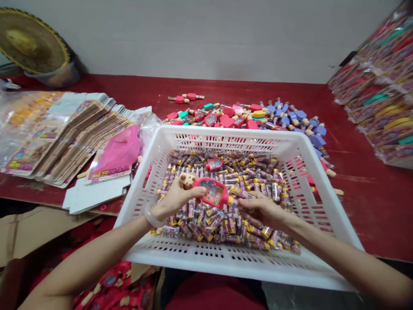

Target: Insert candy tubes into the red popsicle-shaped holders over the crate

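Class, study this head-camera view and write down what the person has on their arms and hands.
Both forearms are bare, with no sleeves in view. Neither the left hand nor the right hand wears a glove. A pale, smooth, round bangle circles the left wrist; no jewellery shows on the right wrist.

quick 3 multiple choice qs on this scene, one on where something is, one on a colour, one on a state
1. Where do the stacked flat cardboard boxes lie in relation to the white plastic basket?
A. Left of it
B. Right of it
C. Inside it

2. What colour is the body of the toy in the left hand?
A. Blue
B. Pinkish red
C. Yellow

3. What state is the basket in?
A. Empty
B. Covered by a lid
C. Filled with small clear tubes

Answers:
1. A, the boxes lie on the table beyond the basket's left side.
2. B, the pinkish red casing shows past the fingers.
3. C, the tubes are heaped inside the basket's walls.
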Action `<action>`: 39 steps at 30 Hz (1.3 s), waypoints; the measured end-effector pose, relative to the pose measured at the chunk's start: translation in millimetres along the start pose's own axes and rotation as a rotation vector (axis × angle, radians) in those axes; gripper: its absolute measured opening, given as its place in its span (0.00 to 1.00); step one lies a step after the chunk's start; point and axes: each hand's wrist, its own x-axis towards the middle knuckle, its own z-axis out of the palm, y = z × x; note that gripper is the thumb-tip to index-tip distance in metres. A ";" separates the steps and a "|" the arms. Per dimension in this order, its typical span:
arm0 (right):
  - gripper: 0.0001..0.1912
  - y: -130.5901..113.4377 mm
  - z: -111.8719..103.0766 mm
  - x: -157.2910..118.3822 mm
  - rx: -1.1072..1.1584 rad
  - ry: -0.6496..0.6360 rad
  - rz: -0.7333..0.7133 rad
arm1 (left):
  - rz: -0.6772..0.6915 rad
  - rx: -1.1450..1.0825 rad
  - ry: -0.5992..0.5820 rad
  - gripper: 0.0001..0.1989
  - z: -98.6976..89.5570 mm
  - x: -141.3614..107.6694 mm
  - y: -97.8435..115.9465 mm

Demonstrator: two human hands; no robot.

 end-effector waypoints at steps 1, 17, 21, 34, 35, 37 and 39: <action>0.22 -1.8 -1.2 -0.3 -0.044 0.007 -0.028 | -0.047 -0.033 0.000 0.18 -1.2 2.3 -0.6; 0.21 4.7 -23.8 34.9 0.501 0.263 0.151 | 0.160 0.106 0.195 0.15 -8.8 19.9 15.5; 0.08 -56.8 -84.2 70.9 0.462 0.486 -0.027 | 0.105 -0.106 0.304 0.18 -19.9 30.5 22.2; 0.16 -19.2 -9.0 46.3 -1.223 0.367 -0.519 | -0.200 -0.398 -0.040 0.14 -8.4 7.6 7.9; 0.15 -17.0 -8.5 45.7 -1.253 0.359 -0.568 | -0.200 -0.375 -0.057 0.14 -6.9 6.4 8.5; 0.10 -15.4 -9.8 45.3 -1.277 0.323 -0.651 | -0.194 -0.335 -0.085 0.15 -4.7 4.3 9.5; 0.16 -15.3 -10.3 44.2 -1.264 0.289 -0.719 | -0.205 -0.321 -0.096 0.15 -3.4 3.2 9.9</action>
